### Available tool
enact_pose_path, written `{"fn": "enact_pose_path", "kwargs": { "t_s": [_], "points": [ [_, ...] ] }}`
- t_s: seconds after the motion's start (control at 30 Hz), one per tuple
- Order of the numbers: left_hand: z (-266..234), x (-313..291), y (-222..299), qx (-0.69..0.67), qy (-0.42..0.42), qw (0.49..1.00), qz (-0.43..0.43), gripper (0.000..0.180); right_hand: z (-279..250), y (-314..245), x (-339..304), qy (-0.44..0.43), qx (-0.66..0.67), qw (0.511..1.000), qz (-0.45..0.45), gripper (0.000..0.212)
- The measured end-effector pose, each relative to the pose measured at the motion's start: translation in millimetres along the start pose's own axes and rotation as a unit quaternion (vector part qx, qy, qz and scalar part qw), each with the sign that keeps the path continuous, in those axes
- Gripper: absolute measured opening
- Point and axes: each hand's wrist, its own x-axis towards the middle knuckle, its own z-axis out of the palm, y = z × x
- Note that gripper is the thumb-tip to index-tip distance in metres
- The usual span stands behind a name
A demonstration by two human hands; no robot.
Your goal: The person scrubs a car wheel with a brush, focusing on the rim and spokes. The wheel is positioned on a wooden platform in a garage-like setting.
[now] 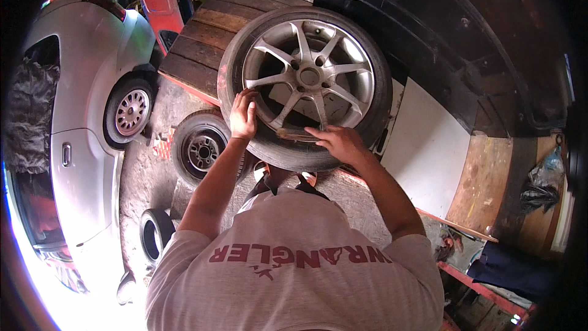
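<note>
A car wheel (305, 78) with a silver spoked alloy rim and a dark tyre (367, 129) lies flat, face up, in front of me. My left hand (244, 116) rests on the tyre's near left side, its fingers stretched toward the rim edge and holding nothing. At the near edge of the rim, my right hand (338, 142) grips a slim brownish tool, perhaps a brush (295, 135). Its index finger points left along the tool, whose far end lies over the rim's lip. Finer detail of the tool is too small to make out.
Under the wheel is a wooden plank bench (202, 40). A steel-rimmed wheel (202, 150) and a loose tyre (156, 233) stand on the floor to the left, near a silver car (86, 110). A white board (429, 147) and dark panel (441, 43) bound the right; a plastic bag (544, 178) hangs there.
</note>
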Motion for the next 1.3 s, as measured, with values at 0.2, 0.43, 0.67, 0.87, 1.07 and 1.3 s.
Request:
{"fn": "enact_pose_path", "kwargs": {
  "t_s": [0.2,0.43,0.67,0.87,1.07,1.3],
  "points": [
    [0.4,1.7,3.9,-0.002,0.003,1.0,0.012,0.043,-24.8,29.8,-43.0,0.03,-0.012,0.999,0.027,0.048],
    [-0.8,-0.7,3.3,0.004,0.012,1.0,0.019,0.039,-2.0,-8.7,11.3,0.041,-0.038,0.998,0.008,0.052],
    [-2.3,0.3,0.5,-0.003,-0.005,1.0,0.015,0.039,-27.6,20.0,-27.7,-0.028,-0.048,0.998,0.043,0.05],
    [-1.5,0.9,0.4,-0.004,-0.008,1.0,0.016,0.041,-9.8,-25.5,9.5,-0.004,-0.019,1.0,0.024,0.05],
    [-3.9,1.0,1.4,0.005,-0.016,1.0,0.021,0.044,-21.0,9.9,-37.5,0.008,0.007,0.996,0.087,0.05],
    [-1.8,2.6,0.7,0.011,-0.034,0.999,0.031,0.044,1.9,-22.6,-15.4,0.032,0.08,0.987,0.135,0.051]
  ]
}}
